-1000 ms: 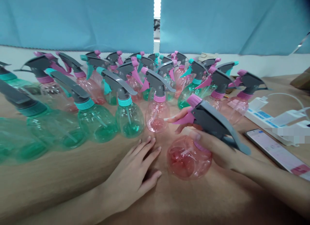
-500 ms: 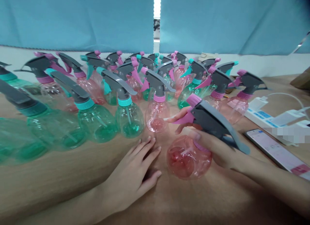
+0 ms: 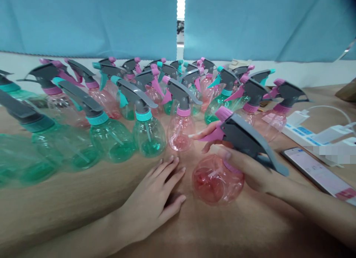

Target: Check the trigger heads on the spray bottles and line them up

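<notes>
My right hand (image 3: 244,169) is wrapped round the neck of a pink spray bottle (image 3: 217,180), whose round body tilts toward me on the wooden table (image 3: 69,202). Its grey trigger head (image 3: 247,141) with a pink nozzle points left, and my index finger reaches along the pink trigger. Resting flat on the table just left of that bottle is my left hand (image 3: 155,198), fingers spread and holding nothing. Beyond both hands stand a pink bottle (image 3: 181,130) and a green bottle (image 3: 148,134).
Several more green and pink spray bottles crowd the table's back and left. A phone (image 3: 319,174) lies at the right, with a white power strip (image 3: 300,130) and cable behind it. Blue curtains (image 3: 89,24) hang behind.
</notes>
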{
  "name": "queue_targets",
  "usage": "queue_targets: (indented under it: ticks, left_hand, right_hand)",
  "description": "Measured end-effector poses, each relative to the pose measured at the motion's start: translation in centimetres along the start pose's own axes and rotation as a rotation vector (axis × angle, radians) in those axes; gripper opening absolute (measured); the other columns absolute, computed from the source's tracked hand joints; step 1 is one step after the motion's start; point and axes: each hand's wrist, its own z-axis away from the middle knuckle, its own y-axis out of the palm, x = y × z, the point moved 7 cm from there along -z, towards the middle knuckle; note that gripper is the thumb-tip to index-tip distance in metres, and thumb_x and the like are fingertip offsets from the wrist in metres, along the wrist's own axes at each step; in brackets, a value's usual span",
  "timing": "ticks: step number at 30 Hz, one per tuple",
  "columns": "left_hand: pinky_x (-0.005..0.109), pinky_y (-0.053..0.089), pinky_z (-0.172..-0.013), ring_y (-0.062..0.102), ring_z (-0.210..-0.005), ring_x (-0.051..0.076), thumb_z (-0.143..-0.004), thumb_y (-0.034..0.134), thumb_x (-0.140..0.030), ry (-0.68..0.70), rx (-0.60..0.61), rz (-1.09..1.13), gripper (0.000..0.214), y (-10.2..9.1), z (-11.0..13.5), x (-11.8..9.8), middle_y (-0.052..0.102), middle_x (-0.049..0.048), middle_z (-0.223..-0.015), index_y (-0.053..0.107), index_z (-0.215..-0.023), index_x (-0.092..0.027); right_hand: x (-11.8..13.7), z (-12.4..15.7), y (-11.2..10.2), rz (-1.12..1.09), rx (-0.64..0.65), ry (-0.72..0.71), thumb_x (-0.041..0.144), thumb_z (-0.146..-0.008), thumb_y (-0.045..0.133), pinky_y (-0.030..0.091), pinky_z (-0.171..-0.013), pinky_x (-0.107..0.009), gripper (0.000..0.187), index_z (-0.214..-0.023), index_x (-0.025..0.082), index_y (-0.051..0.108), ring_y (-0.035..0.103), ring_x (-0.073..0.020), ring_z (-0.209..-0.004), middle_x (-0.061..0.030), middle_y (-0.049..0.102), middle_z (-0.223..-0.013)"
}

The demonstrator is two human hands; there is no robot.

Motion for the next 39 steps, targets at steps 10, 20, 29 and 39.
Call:
queue_targets:
  ticks: [10, 20, 29, 39]
  left_hand:
    - [0.045, 0.031, -0.11, 0.034, -0.137, 0.028, -0.097, 0.048, -0.041, 0.009, 0.0, -0.002, 0.05, 0.1, -0.1, 0.0, 0.039, 0.0125, -0.149, 0.047, -0.138, -0.012]
    - [0.045, 0.032, -0.11, 0.033, -0.138, 0.028, -0.097, 0.047, -0.042, -0.006, 0.011, 0.007, 0.05, 0.0, -0.1, 0.0, 0.038, 0.0117, -0.149, 0.047, -0.138, -0.014]
    - [0.045, 0.032, -0.11, 0.034, -0.137, 0.028, -0.096, 0.048, -0.042, -0.013, 0.002, 0.015, 0.049, 0.0, 0.0, 0.1, 0.038, 0.01, -0.15, 0.047, -0.138, -0.015]
    - [0.046, 0.032, -0.11, 0.034, -0.137, 0.028, -0.097, 0.048, -0.041, -0.002, 0.005, 0.009, 0.049, 0.1, -0.1, 0.0, 0.038, 0.0111, -0.149, 0.048, -0.138, -0.014]
  right_hand:
    - [-1.1, 0.2, -0.2, -0.09, -0.012, 0.068, 0.031, -0.087, 0.061, 0.047, -0.073, -0.032, 0.022, -0.069, 0.024, 0.052, 0.049, -0.0126, -0.055, 0.0052, 0.044, -0.062]
    - [-1.1, 0.0, 0.0, -0.069, -0.017, 0.052, 0.03, -0.089, 0.058, 0.046, -0.079, -0.035, 0.019, -0.071, 0.025, 0.051, 0.043, -0.0135, -0.055, 0.0043, 0.042, -0.064]
    - [-0.1, -0.8, 0.5, -0.07, 0.004, 0.027, 0.039, -0.089, 0.058, 0.047, -0.068, -0.031, 0.017, -0.079, 0.024, 0.06, 0.052, -0.0151, -0.061, 0.0025, 0.051, -0.063]
    - [0.4, -0.8, 0.4, -0.006, -0.03, 0.011, 0.046, -0.086, 0.059, 0.05, -0.068, -0.034, 0.024, -0.079, 0.024, 0.06, 0.058, -0.0192, -0.072, -0.0003, 0.057, -0.069]
